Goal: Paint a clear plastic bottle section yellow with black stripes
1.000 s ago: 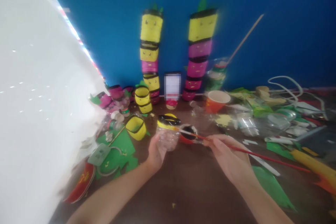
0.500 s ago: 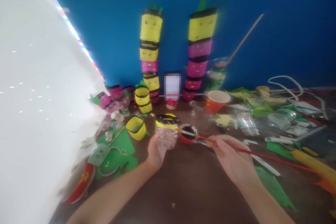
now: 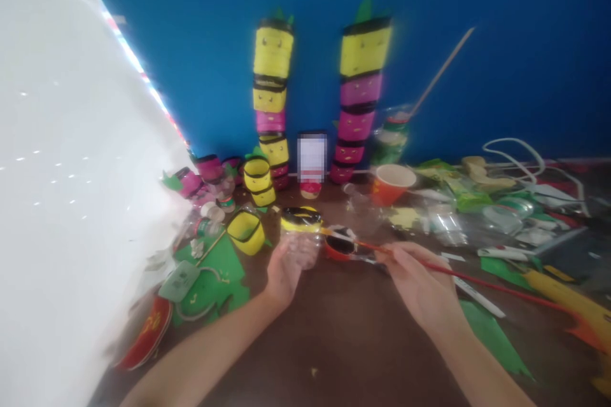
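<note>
A dark brown table [image 3: 344,337] carries an orange paper cup [image 3: 392,182] beyond the fingers and green paper [image 3: 494,337] right of them.

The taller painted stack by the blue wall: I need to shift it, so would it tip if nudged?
Probably. The taller stack is many narrow segments high and already leans a little. It looks like light painted bottle pieces, so a low push may topple it. Whether the segments are glued cannot be told.

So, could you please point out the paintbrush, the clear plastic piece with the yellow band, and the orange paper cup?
paintbrush [image 3: 477,278], head view, on its red handle.
clear plastic piece with the yellow band [image 3: 301,248], head view, on its clear lower body.
orange paper cup [image 3: 392,183], head view, on its outer wall.
</note>
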{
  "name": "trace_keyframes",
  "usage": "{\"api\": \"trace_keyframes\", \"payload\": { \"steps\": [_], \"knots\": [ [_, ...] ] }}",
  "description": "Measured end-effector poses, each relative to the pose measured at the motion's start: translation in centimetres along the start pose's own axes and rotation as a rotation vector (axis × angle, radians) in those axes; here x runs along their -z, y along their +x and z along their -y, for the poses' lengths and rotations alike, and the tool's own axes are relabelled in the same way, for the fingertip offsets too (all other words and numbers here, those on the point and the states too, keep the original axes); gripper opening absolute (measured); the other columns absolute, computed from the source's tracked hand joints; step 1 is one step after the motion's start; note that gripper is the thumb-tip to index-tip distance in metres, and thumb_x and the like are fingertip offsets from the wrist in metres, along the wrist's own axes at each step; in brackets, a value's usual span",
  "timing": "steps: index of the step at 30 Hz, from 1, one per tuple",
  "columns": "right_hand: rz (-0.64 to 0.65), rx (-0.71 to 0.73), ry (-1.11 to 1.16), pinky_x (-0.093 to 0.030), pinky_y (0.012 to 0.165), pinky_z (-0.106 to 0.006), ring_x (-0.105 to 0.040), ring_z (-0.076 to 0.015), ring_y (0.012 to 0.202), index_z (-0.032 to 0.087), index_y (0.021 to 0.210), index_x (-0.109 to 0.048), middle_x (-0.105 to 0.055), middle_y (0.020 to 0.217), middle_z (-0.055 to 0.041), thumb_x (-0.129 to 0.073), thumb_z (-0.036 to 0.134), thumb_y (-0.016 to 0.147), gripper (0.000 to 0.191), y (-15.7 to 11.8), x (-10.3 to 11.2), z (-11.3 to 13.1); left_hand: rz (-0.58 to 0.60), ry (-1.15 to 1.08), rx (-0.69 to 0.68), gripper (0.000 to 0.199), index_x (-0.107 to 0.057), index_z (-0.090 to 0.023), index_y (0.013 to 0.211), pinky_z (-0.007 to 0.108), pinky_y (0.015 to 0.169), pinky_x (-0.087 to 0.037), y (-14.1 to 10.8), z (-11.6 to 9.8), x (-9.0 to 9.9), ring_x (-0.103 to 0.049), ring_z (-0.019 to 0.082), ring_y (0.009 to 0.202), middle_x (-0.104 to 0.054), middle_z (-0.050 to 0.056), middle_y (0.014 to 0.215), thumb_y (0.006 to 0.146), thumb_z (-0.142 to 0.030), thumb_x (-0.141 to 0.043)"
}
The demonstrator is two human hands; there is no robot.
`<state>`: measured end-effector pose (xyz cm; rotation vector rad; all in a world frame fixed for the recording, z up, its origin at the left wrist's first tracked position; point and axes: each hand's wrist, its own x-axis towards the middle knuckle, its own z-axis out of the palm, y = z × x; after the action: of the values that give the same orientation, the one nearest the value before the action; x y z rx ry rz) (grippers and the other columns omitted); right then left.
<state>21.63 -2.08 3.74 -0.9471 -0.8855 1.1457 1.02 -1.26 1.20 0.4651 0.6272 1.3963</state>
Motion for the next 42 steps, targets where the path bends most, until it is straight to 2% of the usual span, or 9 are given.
{"api": "trace_keyframes", "payload": {
  "steps": [6,11,16,23,32,37,42],
  "knots": [
    [0.072,-0.02,0.014,-0.056,0.063,-0.025,-0.066,-0.0133,0.058,0.026,0.068,-0.073,-0.071,0.063,-0.0004,-0.082,0.041,0.064,0.018,-0.7,-1.0,0.1,0.049,0.06,-0.043,0.037,-0.066,-0.015,0.094,0.031,0.069,-0.04,-0.5,0.0,-0.3,-0.058,0.021,0.081,-0.067,0.009,0.088,0.071,-0.044,-0.067],
    [0.055,-0.041,0.005,-0.056,0.065,-0.027,-0.066,-0.0139,0.058,0.025,0.066,-0.073,-0.071,0.063,-0.0015,-0.082,0.044,0.062,0.022,-0.8,-1.1,0.0,0.041,0.067,-0.038,0.043,-0.065,-0.013,0.094,0.03,0.067,-0.039,-0.5,0.0,-0.4,-0.057,0.019,0.074,-0.065,0.009,0.084,0.066,-0.045,-0.072],
    [0.039,-0.053,0.01,-0.057,0.064,-0.025,-0.066,-0.0133,0.058,0.026,0.067,-0.074,-0.072,0.063,-0.001,-0.083,0.044,0.06,0.022,-0.7,-1.3,-0.1,0.065,0.056,-0.05,0.043,-0.065,-0.012,0.097,0.032,0.071,-0.041,-0.4,0.1,-0.3,-0.058,0.019,0.075,-0.065,0.008,0.083,0.068,-0.043,-0.071],
    [-0.001,-0.069,0.036,-0.058,0.065,-0.025,-0.066,-0.0124,0.055,0.026,0.064,-0.073,-0.071,0.061,-0.0002,-0.086,0.045,0.055,0.025,-0.6,-1.6,0.2,0.03,0.06,-0.042,0.041,-0.067,-0.013,0.092,0.03,0.065,-0.039,-0.4,0.1,-0.2,-0.055,0.018,0.07,-0.065,0.007,0.079,0.066,-0.044,-0.071],
    [0.005,-0.056,0.019,-0.058,0.065,-0.024,-0.066,-0.0116,0.056,0.025,0.066,-0.073,-0.07,0.06,0.0006,-0.085,0.046,0.057,0.026,-0.4,-1.4,0.1,0.028,-0.027,-0.013,0.035,-0.069,-0.013,0.086,0.029,0.066,-0.042,-0.3,0.1,-0.1,-0.058,0.018,0.071,-0.067,0.007,0.077,0.064,-0.04,-0.073],
    [0.006,-0.035,-0.021,-0.058,0.066,-0.028,-0.067,-0.0142,0.057,0.024,0.067,-0.073,-0.071,0.061,-0.0009,-0.083,0.047,0.061,0.025,-0.4,-1.4,0.2,-0.021,0.018,-0.003,0.038,-0.067,-0.012,0.087,0.031,0.064,-0.041,-0.3,0.1,-0.2,-0.058,0.02,0.07,-0.066,0.008,0.077,0.064,-0.042,-0.07],
    [-0.023,-0.052,-0.022,-0.058,0.063,-0.026,-0.068,-0.0151,0.059,0.025,0.067,-0.073,-0.071,0.062,-0.0013,-0.083,0.047,0.06,0.025,-0.4,-1.2,0.0,-0.034,0.023,0.005,0.036,-0.066,-0.013,0.085,0.031,0.062,-0.039,-0.3,-0.1,-0.3,-0.058,0.02,0.067,-0.066,0.008,0.076,0.064,-0.043,-0.069]
  ]
}}
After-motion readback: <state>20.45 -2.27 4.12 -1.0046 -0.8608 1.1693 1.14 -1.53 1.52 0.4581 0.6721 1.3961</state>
